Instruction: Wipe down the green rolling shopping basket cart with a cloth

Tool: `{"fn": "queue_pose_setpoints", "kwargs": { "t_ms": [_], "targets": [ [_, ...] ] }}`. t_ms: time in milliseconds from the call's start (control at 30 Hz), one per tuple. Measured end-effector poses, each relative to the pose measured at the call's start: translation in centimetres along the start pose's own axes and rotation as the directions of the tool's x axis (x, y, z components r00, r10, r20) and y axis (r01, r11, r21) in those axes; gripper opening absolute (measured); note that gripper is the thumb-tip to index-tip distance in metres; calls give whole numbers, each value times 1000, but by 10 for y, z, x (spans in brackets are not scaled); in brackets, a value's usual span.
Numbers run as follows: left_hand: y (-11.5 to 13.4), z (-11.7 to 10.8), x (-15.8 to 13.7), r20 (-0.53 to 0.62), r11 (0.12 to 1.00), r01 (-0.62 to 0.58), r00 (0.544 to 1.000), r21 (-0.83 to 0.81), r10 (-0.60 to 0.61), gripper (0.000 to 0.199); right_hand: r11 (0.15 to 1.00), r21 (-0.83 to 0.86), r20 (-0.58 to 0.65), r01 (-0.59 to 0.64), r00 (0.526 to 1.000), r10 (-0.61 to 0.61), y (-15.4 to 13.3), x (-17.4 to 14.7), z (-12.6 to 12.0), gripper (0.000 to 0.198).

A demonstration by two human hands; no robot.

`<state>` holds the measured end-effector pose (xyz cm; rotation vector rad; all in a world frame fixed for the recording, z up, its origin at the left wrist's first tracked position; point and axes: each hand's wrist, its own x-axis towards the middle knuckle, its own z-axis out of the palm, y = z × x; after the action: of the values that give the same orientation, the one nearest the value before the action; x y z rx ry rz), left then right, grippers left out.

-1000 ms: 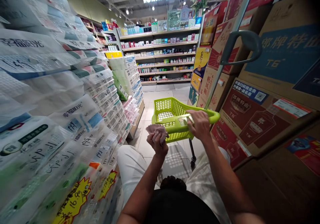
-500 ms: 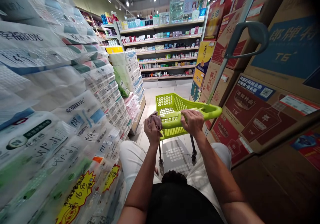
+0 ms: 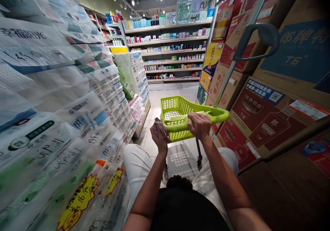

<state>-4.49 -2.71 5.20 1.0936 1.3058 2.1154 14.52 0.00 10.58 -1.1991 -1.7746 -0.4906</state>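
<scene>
A lime-green plastic shopping basket on wheels (image 3: 180, 103) stands in front of my knees, its lattice sides and floor showing. My left hand (image 3: 159, 138) is closed on a crumpled mauve cloth (image 3: 160, 127) at the left corner of the basket's near rim. Over the thick near rim, right of the middle, my right hand (image 3: 200, 125) is wrapped with the fingers on top. From the basket's right end a long grey pole rises to a dark grey loop handle (image 3: 254, 41). Nothing shows inside the visible part of the basket.
Plastic-wrapped tissue packs (image 3: 103, 83) are piled high close on my left. Stacked cartons (image 3: 268, 110) wall in the right side. Ahead, a pale tiled floor (image 3: 170, 87) leads to shelves of small boxes and bottles (image 3: 167, 48).
My left hand has shifted slightly right and down with the cloth, which now bunches up differently at the rim's corner. My right hand stays on the rim.
</scene>
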Motion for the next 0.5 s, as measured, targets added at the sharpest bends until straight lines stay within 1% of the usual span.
{"fn": "queue_pose_setpoints", "kwargs": {
  "t_ms": [33, 67, 100, 167, 233, 267, 300, 367, 400, 433, 467, 500],
  "targets": [
    [-3, -1, -5, -31, 999, 43, 999, -27, -44, 37, 1000, -1, -3, 0, 1000, 0, 0, 0, 0, 28],
    [-5, -3, -9, -55, 998, 57, 997, -35, -59, 36, 1000, -1, -5, 0, 1000, 0, 0, 0, 0, 28],
    [-6, -5, -13, -67, 999, 45, 997, -24, -46, 35, 1000, 0, -6, -1, 1000, 1, 0, 0, 0, 29],
    [-6, -8, -13, -65, 999, -31, 997, 29, 33, 34, 1000, 3, -3, -1, 1000, 1, 2, -2, -2, 29],
    [-2, -10, -2, 4, 993, -99, 995, 58, 99, 36, 1000, 4, 6, 4, 1000, -4, 5, -3, -4, 29],
    [-1, -10, 5, 54, 994, -102, 994, 45, 100, 38, 1000, 2, 8, 5, 1000, -5, 6, -3, -6, 30],
    [-1, -10, 11, 118, 998, -56, 991, 2, 56, 39, 1000, -1, 11, 7, 1000, -7, 8, -4, -7, 31],
    [-4, -8, 16, 176, 993, 85, 982, -79, -70, 43, 1000, -6, 15, 2, 1000, -1, 10, -4, -9, 32],
    [-7, -7, 14, 171, 985, 141, 978, -99, -123, 45, 1000, -5, 18, -3, 1000, 3, 12, -4, -10, 32],
    [-10, -6, 10, 141, 980, 169, 978, -102, -154, 45, 1000, -1, 20, -4, 1000, 4, 13, -4, -11, 32],
    [-13, -6, 5, 103, 982, 169, 982, -87, -160, 45, 1000, 5, 21, -1, 1000, 1, 15, -4, -12, 32],
    [-14, -7, 0, 69, 987, 145, 988, -64, -141, 44, 1000, 14, 19, 10, 1000, -10, 17, -5, -12, 32]
  ]
}}
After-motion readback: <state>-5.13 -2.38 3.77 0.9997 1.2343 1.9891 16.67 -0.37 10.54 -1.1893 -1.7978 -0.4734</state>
